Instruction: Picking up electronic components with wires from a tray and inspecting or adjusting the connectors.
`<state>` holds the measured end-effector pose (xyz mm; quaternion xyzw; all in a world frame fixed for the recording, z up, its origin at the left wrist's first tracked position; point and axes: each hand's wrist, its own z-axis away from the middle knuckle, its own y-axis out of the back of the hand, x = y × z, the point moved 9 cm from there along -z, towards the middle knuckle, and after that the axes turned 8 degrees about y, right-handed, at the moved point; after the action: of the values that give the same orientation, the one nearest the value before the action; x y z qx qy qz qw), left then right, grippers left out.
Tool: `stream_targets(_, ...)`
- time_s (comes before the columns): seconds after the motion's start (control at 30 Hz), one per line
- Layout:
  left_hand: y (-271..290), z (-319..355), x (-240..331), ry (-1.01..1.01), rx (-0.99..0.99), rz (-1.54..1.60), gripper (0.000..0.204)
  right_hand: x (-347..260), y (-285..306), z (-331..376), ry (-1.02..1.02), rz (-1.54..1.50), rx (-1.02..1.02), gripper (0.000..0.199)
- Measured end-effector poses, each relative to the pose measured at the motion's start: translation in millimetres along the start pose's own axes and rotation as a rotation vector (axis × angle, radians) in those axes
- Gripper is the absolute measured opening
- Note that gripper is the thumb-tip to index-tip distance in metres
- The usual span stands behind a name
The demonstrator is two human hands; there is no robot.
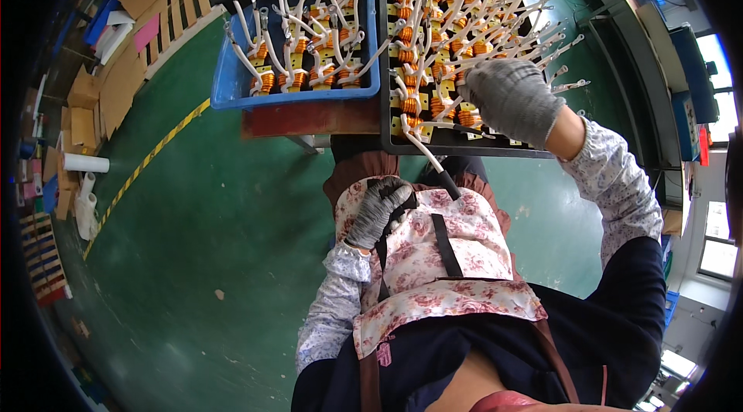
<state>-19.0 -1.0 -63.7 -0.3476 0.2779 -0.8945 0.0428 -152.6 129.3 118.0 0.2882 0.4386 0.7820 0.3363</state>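
Note:
My right hand [515, 98], in a grey knit glove, is over the near right part of a black tray [457, 150]. Its fingers are curled closed among white cables; what they pinch is hidden. The tray holds rows of orange copper-wound coils [410, 105] on yellow plates, with white leads ending in metal lugs. One white cable [418, 145] hangs over the front edge with a black sleeve [449, 184] at its end. Another black sleeve [464, 128] lies along a lead. At my lap, my gloved left hand [379, 214] is closed around black sleeve-like pieces [408, 203], against the floral apron [422, 235].
A blue bin [302, 96] with more coils stands left of the tray, above a reddish-brown surface [309, 119]. Cardboard [124, 94], pallets and white rolls [85, 163] line the left side. A yellow-black tape line [155, 150] crosses the green floor. Shelving is at right.

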Motion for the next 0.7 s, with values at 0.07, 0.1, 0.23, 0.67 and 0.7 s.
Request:
stream_targets(0.07, 0, -2, -1, 0.009, -0.014, -0.002, 0.018, 1, 41, 18, 0.015, -0.111, 0.520, 0.013)
stream_targets(0.1, 2, -3, -1, 0.012, -0.007, -0.016, 0.018, 1, 54, 24, -0.027, -0.081, 0.592, 0.013)
stream_targets(0.23, 2, -6, 0, -0.002, 0.023, -0.046, 0.020, 8, 94, 44, 0.152, -0.278, 0.919, 0.013)
stream_targets(0.67, 0, -4, -3, 0.033, -0.016, -0.010, 0.021, -26, 81, 14, 0.288, -0.164, 0.638, 0.011)
stream_targets(0.7, 0, -4, -2, 0.025, -0.015, -0.013, 0.020, -28, 77, 8, 0.246, -0.127, 0.559, 0.011)
